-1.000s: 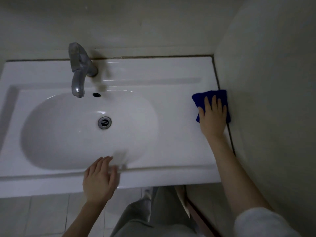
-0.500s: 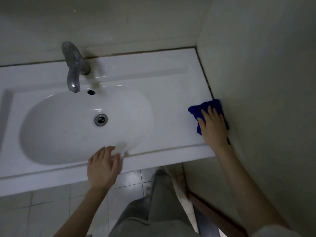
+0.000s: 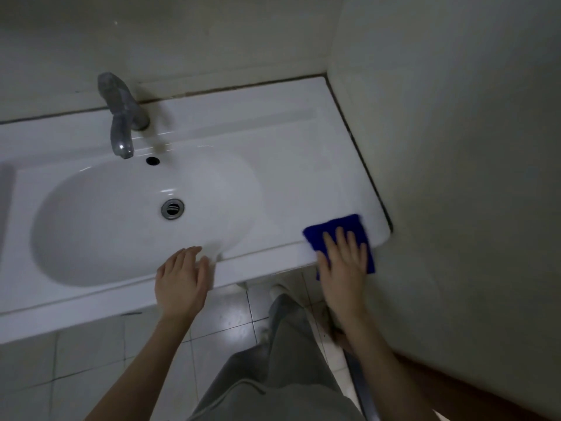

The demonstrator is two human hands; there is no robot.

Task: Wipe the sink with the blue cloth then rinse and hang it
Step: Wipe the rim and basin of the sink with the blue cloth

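The white sink (image 3: 285,165) has an oval basin with a metal drain (image 3: 172,209) and a grey tap (image 3: 121,123) at the back. A folded blue cloth (image 3: 331,230) lies over the sink's front right corner. My right hand (image 3: 343,262) presses flat on the cloth, fingers spread, with part of the cloth past the front edge. My left hand (image 3: 182,281) rests on the sink's front rim near the basin, fingers apart, holding nothing.
A pale wall (image 3: 455,177) runs along the sink's right side and another behind the tap. Below the rim are grey floor tiles (image 3: 91,360) and my grey trouser leg (image 3: 282,344). A dark skirting strip (image 3: 440,372) lines the right wall's base.
My right hand has dragged the blue cloth from the right ledge toward me, down to the front right corner. My left hand has stayed on the front rim.
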